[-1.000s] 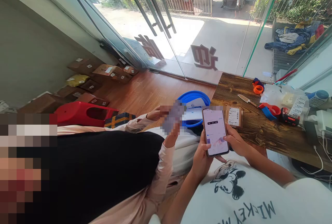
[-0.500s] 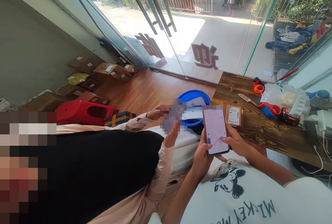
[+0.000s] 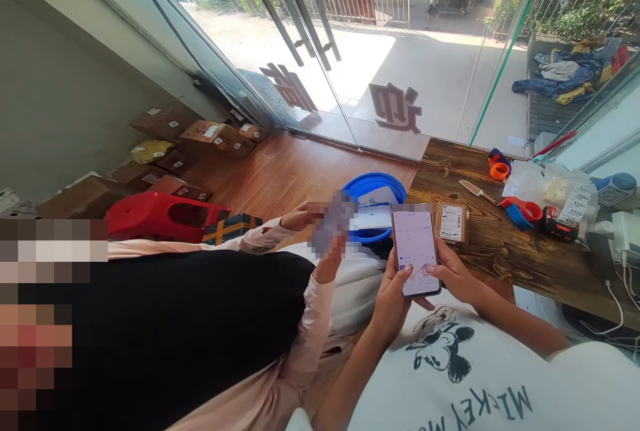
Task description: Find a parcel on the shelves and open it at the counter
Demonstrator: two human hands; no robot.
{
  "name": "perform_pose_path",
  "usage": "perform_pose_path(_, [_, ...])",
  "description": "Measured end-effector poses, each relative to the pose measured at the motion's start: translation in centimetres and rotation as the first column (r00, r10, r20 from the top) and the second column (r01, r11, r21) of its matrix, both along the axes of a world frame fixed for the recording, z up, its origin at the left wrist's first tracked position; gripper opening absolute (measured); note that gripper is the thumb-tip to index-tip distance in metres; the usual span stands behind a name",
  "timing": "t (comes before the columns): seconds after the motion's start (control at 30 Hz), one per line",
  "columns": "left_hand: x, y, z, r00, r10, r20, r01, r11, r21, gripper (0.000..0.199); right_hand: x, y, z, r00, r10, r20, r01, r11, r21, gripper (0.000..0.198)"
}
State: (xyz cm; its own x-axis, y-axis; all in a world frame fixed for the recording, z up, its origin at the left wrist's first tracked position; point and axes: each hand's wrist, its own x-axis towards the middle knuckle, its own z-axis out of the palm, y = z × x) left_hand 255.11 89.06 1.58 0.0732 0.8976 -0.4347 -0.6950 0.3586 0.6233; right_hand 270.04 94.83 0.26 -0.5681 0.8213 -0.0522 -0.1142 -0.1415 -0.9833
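Observation:
A smartphone (image 3: 414, 241) with a lit, pale screen is held upright in front of my white shirt. My left hand (image 3: 391, 296) wraps its lower left side, thumb over the bottom of the screen. On the other side, my right hand (image 3: 454, 272) grips the lower right edge, its thumb also over the screen. The words on the screen are too small to read. Just beyond the phone, a small parcel (image 3: 451, 222) with a white label lies at the table's edge.
The wooden table (image 3: 450, 171) holds a knife (image 3: 479, 192), tape rolls (image 3: 521, 211) and a label roll (image 3: 561, 223). To the left, a person (image 3: 200, 324) holds a blurred-out object. A blue bin (image 3: 375, 181), red stool (image 3: 150, 214) and several boxes (image 3: 215, 134) stand on the floor.
My left thumb has shifted slightly up and right over the phone screen. Outside the glass, a distant person has moved left. The phone stays nearly in place.

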Motion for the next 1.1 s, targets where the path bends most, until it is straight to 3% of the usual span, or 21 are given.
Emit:
perform_pose_path(0.17, [-0.2, -0.3, -0.2, 0.997, -0.03, 0.076, 0.024, 0.997, 0.071, 0.095, -0.1, -0.3, 0.0, 1.0, -0.015, -0.004, 0.015, 1.0, -0.013, 0.045])
perform_pose_path(0.33, [-0.1, -0.7, -0.1, 0.99, -0.038, 0.134, 0.032, 0.999, 0.043, 0.1, -0.1, -0.6, 0.0, 1.0, -0.011, -0.014, 0.011, 1.0, -0.029, 0.048])
perform_pose_path(0.63, [-0.8, -1.2, -0.3, 0.987, -0.053, 0.151, 0.039, 0.995, 0.09, 0.091, -0.4, -0.7, 0.4, 0.999, 0.016, 0.036, -0.017, 0.999, 0.04, 0.045])
perform_pose_path(0.77, [-0.9, -1.1, 0.1, 0.986, -0.038, 0.163, 0.025, 0.996, 0.08, 0.096, -0.5, -0.7, 0.7, 0.998, -0.022, 0.064, 0.017, 0.996, 0.085, 0.048])
perform_pose_path(1.1, [-1.0, -1.0, 0.4, 0.985, -0.043, 0.165, 0.032, 0.997, 0.068, 0.095, -0.8, -0.7, 1.1, 0.997, -0.033, 0.075, 0.026, 0.995, 0.097, 0.049])
